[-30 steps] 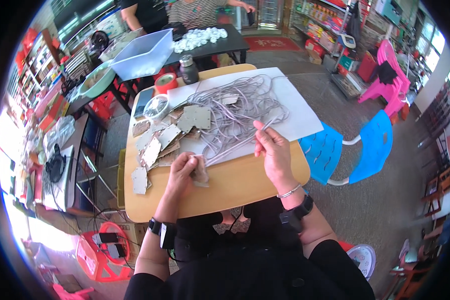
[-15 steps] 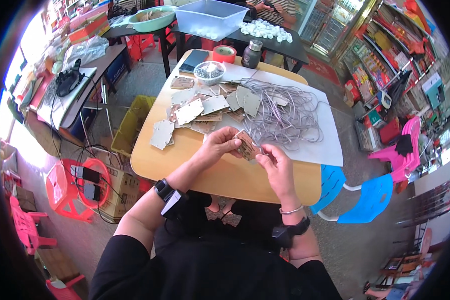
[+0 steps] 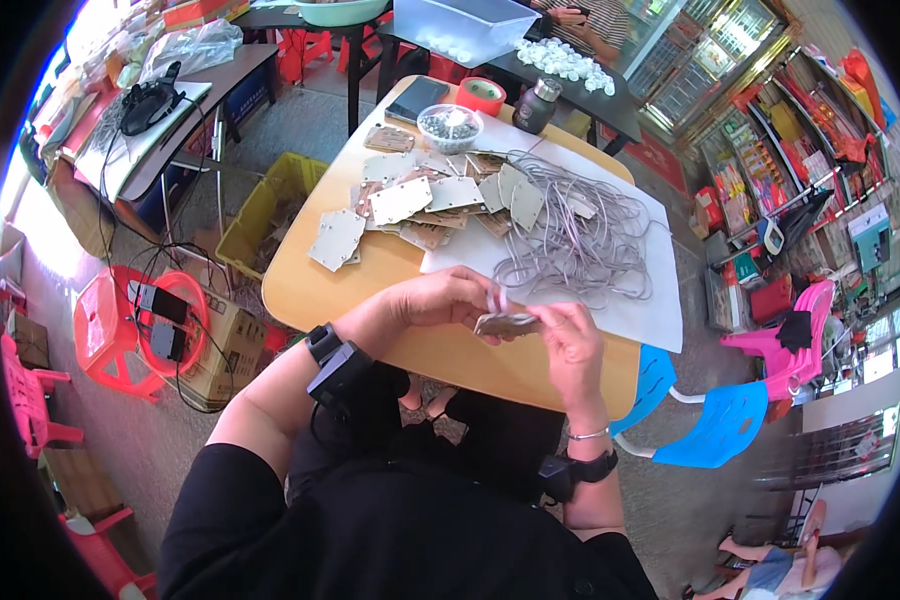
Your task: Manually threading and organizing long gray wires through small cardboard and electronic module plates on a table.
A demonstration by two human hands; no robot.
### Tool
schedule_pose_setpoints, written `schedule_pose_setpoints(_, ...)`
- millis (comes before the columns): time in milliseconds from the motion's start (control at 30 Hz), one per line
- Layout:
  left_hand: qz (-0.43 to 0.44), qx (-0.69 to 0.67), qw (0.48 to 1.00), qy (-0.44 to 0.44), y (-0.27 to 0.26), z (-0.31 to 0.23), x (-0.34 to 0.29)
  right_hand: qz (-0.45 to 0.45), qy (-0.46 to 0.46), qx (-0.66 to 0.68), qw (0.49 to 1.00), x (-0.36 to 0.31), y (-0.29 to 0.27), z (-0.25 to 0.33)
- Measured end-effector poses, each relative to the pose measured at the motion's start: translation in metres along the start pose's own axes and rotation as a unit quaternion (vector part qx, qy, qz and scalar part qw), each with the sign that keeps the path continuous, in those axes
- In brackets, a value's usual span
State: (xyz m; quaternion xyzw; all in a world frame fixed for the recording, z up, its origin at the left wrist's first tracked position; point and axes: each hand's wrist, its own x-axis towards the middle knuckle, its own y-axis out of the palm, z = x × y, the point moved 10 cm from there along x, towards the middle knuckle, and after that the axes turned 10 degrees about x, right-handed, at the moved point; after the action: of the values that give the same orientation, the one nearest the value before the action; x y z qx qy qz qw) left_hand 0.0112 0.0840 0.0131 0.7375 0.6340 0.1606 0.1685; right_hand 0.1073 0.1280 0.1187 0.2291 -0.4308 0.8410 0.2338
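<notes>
My left hand (image 3: 442, 297) and my right hand (image 3: 574, 348) are closed on a small brown circuit board (image 3: 507, 325) above the table's near edge. The board is tilted nearly edge-on, so little of its face shows. A pale strip, perhaps a bit of wire, shows at the left fingertips. Just beyond my hands lies a loose heap of thin grey cable (image 3: 582, 240). To its left is a pile of flat boards (image 3: 402, 202), some pale grey side up, others brown. A smaller stack of boards (image 3: 336, 240) sits apart, nearer the table's left edge.
Along the table's far end are a phone (image 3: 418, 101), a clear tub of small dark parts (image 3: 450, 128), red tape (image 3: 481, 96) and a dark bottle (image 3: 537, 106). Behind, another person sits by white pieces (image 3: 567, 66). A yellow crate (image 3: 270, 215) and blue chair (image 3: 715, 425) flank the table.
Both hands have turned the board from face-up to nearly edge-on, a little nearer to me. My head view has shifted slightly.
</notes>
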Motion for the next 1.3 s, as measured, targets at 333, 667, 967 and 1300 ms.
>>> schedule_pose_setpoints(333,0.003,-0.071,0.997,0.043,0.009,-0.011,-0.002,-0.07,0.106,0.072,0.989,-0.009,-0.01,-0.01)
schedule_pose_setpoints(667,-0.029,-0.081,0.996,0.029,0.003,-0.004,0.001,-0.045,0.097,0.054,0.993,-0.013,-0.009,-0.003)
schedule_pose_setpoints(967,-0.15,0.084,0.985,0.033,-0.021,0.0,0.001,-0.051,0.093,0.045,0.993,-0.015,-0.007,-0.007)
schedule_pose_setpoints(1300,-0.135,0.111,0.984,0.023,-0.014,-0.009,0.001,-0.041,0.121,0.072,0.989,-0.019,-0.007,-0.012)
